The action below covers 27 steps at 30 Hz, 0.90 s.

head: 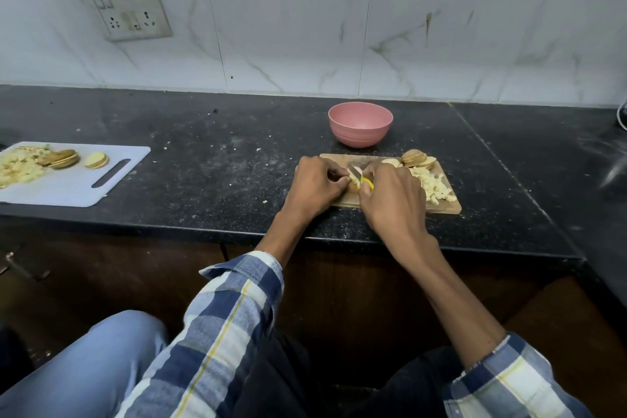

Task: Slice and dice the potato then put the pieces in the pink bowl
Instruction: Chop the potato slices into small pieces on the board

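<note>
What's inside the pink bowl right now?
The visible part of the pink bowl's inner wall is bare pink; its near rim hides the bottom. Diced potato lies on the wooden board.

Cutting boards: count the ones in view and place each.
2. A white plastic cutting board lies on the counter's left; a wooden cutting board sits under the hands, before the pink bowl.

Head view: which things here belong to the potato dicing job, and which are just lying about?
In the job: left hand, potato piece, right hand, knife, wooden board, slices, diced pile, pink bowl.

Lying about: white board with more potato, wall socket.
</note>
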Motion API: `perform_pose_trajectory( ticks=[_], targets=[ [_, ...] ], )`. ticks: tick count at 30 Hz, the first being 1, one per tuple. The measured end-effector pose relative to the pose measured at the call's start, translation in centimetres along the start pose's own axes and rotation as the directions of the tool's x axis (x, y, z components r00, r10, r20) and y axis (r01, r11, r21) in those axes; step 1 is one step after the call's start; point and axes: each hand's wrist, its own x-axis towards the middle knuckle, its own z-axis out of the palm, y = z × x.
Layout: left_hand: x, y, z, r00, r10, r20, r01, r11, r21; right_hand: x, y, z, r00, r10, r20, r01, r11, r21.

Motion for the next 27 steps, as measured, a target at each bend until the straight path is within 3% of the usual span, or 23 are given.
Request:
perform_pose_trajectory(
  ticks=[6, 17, 24, 27],
  targets=[
    [-0.1, 0.1, 0.1, 1.0, 0.012, 0.01, -0.012, 1.0, 0.006, 0.0, -1.1, -0.4, 0.999, -0.023, 0.044, 0.023, 1.0, -0.007],
    [-0.4, 0.5, 0.2, 0.999, 0.027, 0.036, -0.03, 0.996, 0.084, -0.5, -1.7, -2.8, 0.992, 0.061, 0.113, -0.061, 0.998, -0.01],
    [-0.4, 0.5, -0.1, 0.998, 0.047, 0.032, -0.049, 0.997, 0.056, -1.9, -1.0, -2.9, 0.995, 0.03, 0.092, -0.027, 0.999, -0.039],
    [-0.5, 0.6, -0.2, 0.997, 0.068, 0.04, -0.071, 0.995, 0.066, -2.7, 0.1, -2.5, 0.999, 0.038, 0.006, -0.038, 0.999, -0.02]
  ],
)
